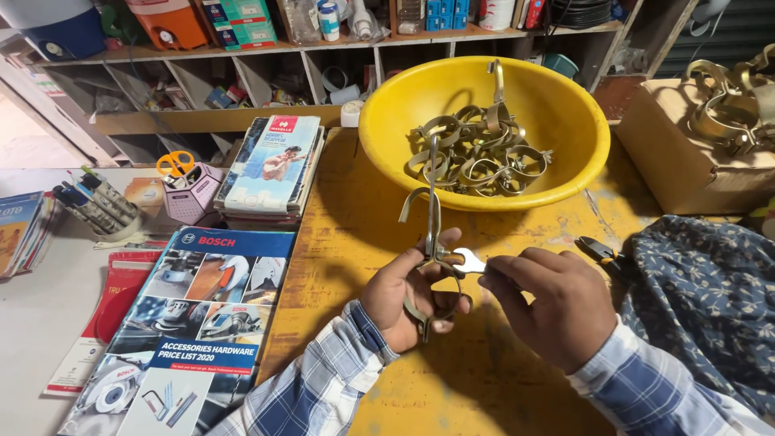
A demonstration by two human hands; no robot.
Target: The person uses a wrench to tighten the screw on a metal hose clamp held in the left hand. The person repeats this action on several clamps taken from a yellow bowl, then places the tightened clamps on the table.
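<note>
At the far left of the desk [484, 379] lie some booklets [20, 230] and a cup of pens [97, 208]; next to them a pink holder with orange scissors [176, 165], a pile of catalogues [270, 173] and one big blue catalogue [190, 323] lying flat in front; none of these is touched.

In the middle, the left hand [408, 299] is closed around the lower ring of one metal clamp [430, 258], which it keeps above the yellow desk, just in front of the person; the long stem of the clamp stands nearly upright, and its hooked end curves to the left at the top. The right hand [549, 303] comes from the right with the back turned up; its fingers are pinched on a small spanner [467, 260], and the open head of the spanner meets the clamp at the place where the ring joins the stem.

Behind the hands stands a yellow bowl [557, 105] with many clamps of the same kind heaped inside; more of them lie on a cardboard box [670, 161] at the far right. I judge that much work is left; only one clamp is in hand, and I cannot tell which of the others are already finished.

Pliers [601, 252] lie beside a blue flowered cloth [710, 299] at the right.
</note>
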